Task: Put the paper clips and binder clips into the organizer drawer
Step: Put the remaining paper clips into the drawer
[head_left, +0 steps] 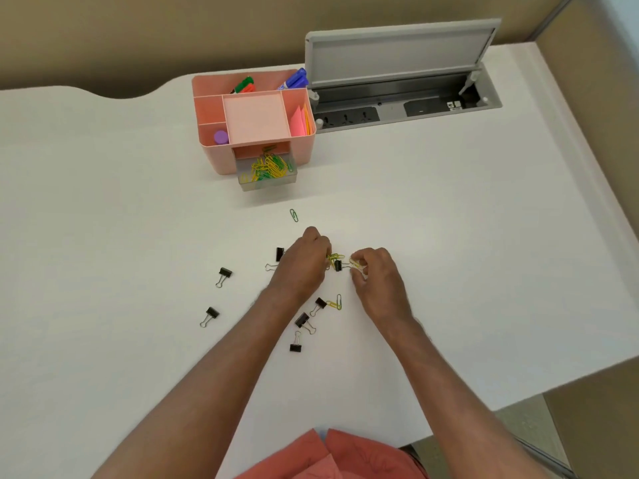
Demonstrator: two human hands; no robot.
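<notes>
A pink organizer (214,157) stands at the back of the white desk, its clear drawer (242,181) pulled out and holding several yellow and green paper clips (269,165). My left hand (301,264) is closed over a small bunch of yellow paper clips (334,257) at mid-desk. My right hand (375,274) pinches a pale clip (355,264) beside a black binder clip (338,266). Several black binder clips lie scattered, such as one (224,273) at the left and another (301,319) by my left wrist. A green paper clip (293,215) lies alone toward the drawer.
Markers (294,79) and pink notes (299,121) fill the organizer's top sections. An open grey cable hatch (401,53) with sockets sits at the back right. The desk's edge runs diagonally at the right. Two paper clips (337,302) lie between my forearms.
</notes>
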